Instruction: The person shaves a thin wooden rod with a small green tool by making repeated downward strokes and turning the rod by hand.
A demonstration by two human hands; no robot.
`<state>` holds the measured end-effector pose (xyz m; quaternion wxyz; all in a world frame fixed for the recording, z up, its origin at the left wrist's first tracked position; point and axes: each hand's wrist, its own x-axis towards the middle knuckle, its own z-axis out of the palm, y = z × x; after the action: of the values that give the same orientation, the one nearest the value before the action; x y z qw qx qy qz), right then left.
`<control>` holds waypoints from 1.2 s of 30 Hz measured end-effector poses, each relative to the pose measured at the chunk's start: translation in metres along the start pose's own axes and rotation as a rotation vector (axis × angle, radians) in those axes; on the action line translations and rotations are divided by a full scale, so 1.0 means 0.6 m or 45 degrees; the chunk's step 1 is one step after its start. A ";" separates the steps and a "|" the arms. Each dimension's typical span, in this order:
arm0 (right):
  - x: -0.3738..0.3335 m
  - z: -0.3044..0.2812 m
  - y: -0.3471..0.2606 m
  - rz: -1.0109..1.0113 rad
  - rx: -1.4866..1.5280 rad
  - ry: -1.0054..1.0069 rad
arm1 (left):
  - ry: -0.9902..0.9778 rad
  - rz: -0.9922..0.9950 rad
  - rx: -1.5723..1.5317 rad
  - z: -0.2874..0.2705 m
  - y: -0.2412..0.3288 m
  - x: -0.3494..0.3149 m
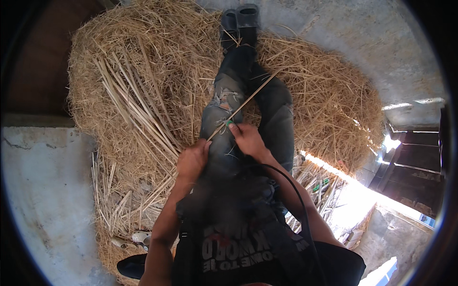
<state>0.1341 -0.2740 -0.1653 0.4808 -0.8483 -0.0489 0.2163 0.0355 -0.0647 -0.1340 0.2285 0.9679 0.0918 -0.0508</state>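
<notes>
Left hand (192,159) pinches the near end, right hand (249,140) clamps just beyond | slender tan strip (256,91) sits over the legs (274,112), ahead-right of the left hand, long axis diagonal, far tip pointing away rightward | green piece (229,122) at right thumb, kind unclear

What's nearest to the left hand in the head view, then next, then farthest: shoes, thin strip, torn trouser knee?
1. Thin strip: in the left hand.
2. Torn trouser knee: ahead, rightward.
3. Shoes: farthest, top of the view.
</notes>
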 end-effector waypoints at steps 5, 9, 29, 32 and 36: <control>-0.002 0.009 0.009 -0.067 0.110 -0.069 | 0.017 0.034 0.057 -0.002 0.012 -0.004; 0.013 -0.035 -0.013 0.328 0.284 -0.453 | 0.057 0.069 0.026 0.004 0.004 -0.003; 0.024 -0.047 -0.006 0.452 0.314 -0.542 | 0.044 0.087 -0.017 0.014 -0.001 0.009; 0.016 -0.037 -0.004 0.086 0.061 -0.214 | 0.050 0.098 0.005 0.020 -0.007 0.011; -0.005 -0.002 -0.005 -0.003 -0.124 0.023 | 0.044 0.057 0.059 0.016 0.004 0.008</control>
<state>0.1323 -0.2742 -0.1617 0.4396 -0.8726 -0.0561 0.2054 0.0401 -0.0700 -0.1420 0.2055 0.9754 0.0730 -0.0312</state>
